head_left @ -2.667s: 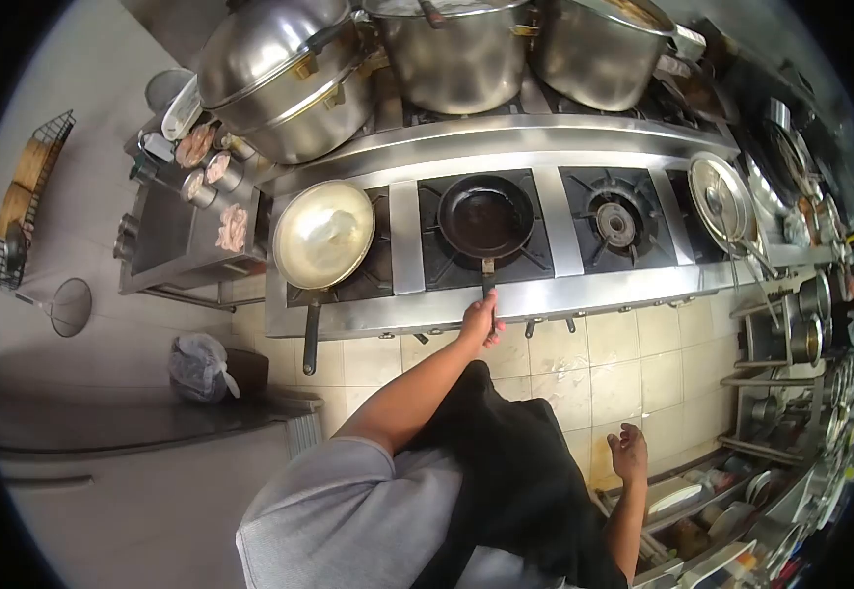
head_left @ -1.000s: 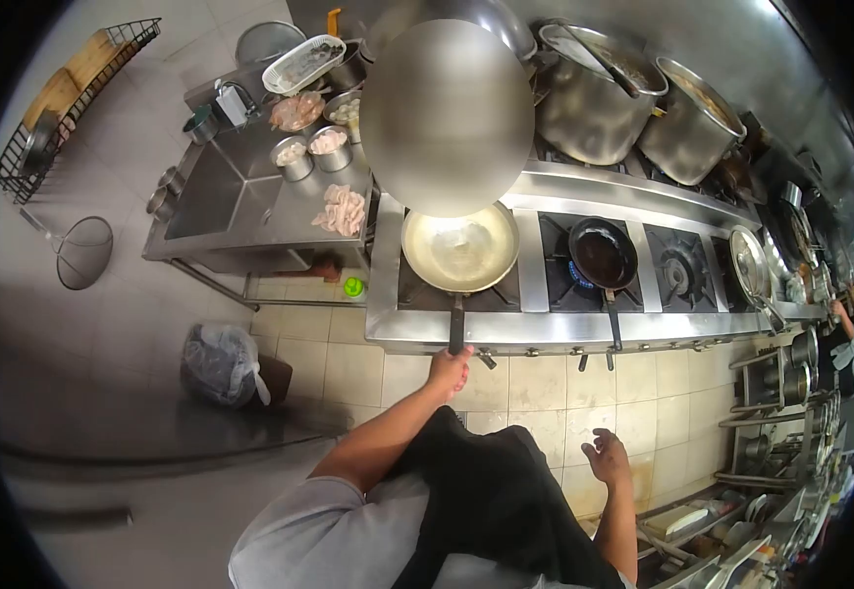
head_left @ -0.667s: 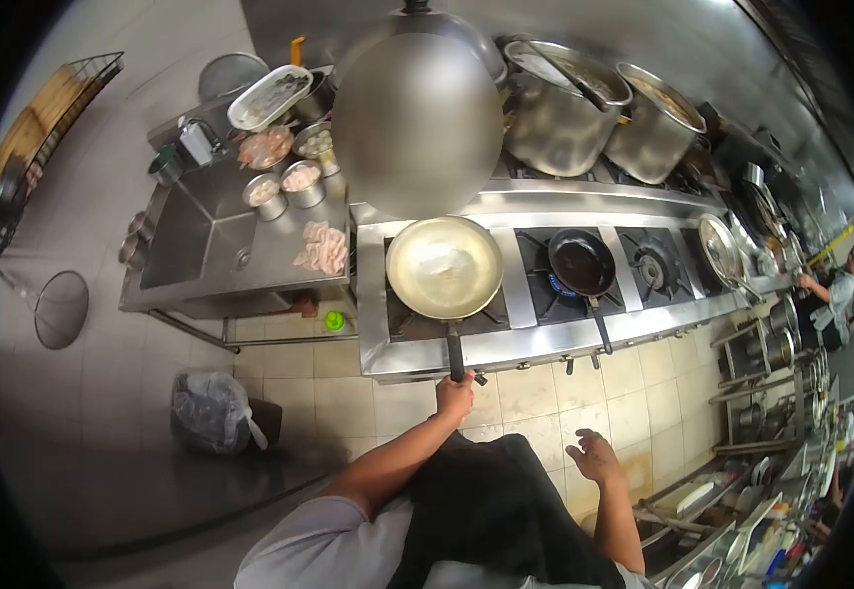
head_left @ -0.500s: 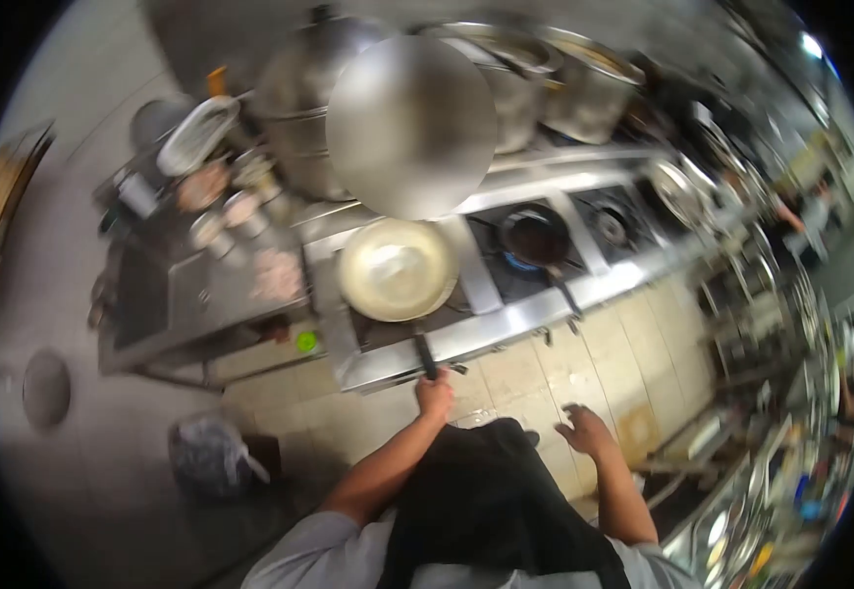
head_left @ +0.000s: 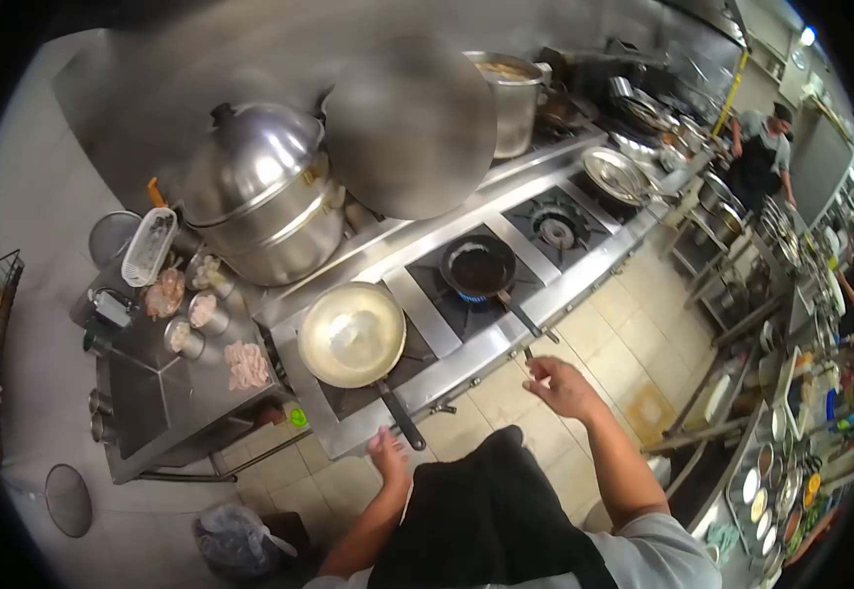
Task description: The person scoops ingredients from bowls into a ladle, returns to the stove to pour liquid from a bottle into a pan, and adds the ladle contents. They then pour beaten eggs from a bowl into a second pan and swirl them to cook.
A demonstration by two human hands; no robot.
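My left hand (head_left: 388,455) hangs open just below the end of the black handle (head_left: 400,416) of a pale steel pan (head_left: 351,334), and does not grip it. This pan sits on the leftmost burner of a steel stove (head_left: 466,348). My right hand (head_left: 562,386) is raised with fingers spread, close to the handle tip of a small black pan (head_left: 477,267) that sits over a lit blue flame. Neither hand holds anything.
A big lidded steel pot (head_left: 260,201) and a stockpot (head_left: 510,88) stand behind the burners. A side table (head_left: 167,388) at the left carries bowls and raw pieces. A bagged bin (head_left: 236,538) stands on the floor. Shelves of dishes (head_left: 785,432) run along the right; another person (head_left: 761,157) stands far back.
My left hand has let go of the pale pan's handle. My right hand has risen towards the black pan's handle. The view has swung to the right along the stove.
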